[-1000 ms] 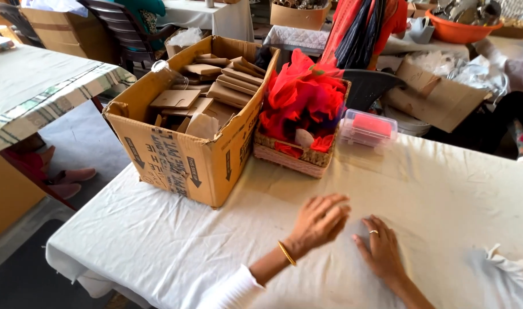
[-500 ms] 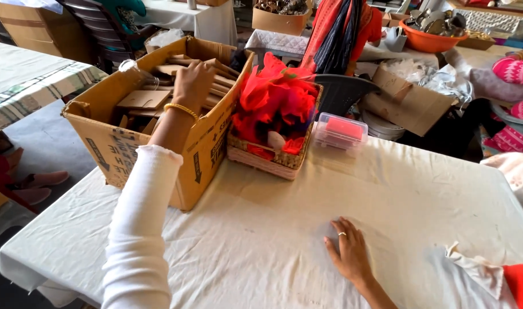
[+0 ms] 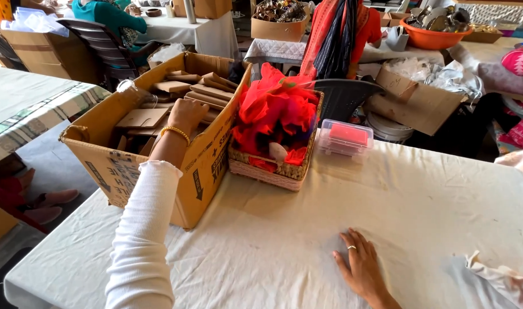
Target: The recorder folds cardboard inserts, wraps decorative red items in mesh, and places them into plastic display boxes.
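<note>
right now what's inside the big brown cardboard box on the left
The big brown cardboard box holds flat brown cardboard pieces, stacked loosely. The left hand reaches in and rests on them. Whatever lies under the pieces and behind the near wall is hidden.

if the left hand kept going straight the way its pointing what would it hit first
The left hand points down into the open cardboard box. Most likely it would first meet the flat brown cardboard pieces stacked inside, just beyond its fingers, though depth there is hard to judge.
</note>
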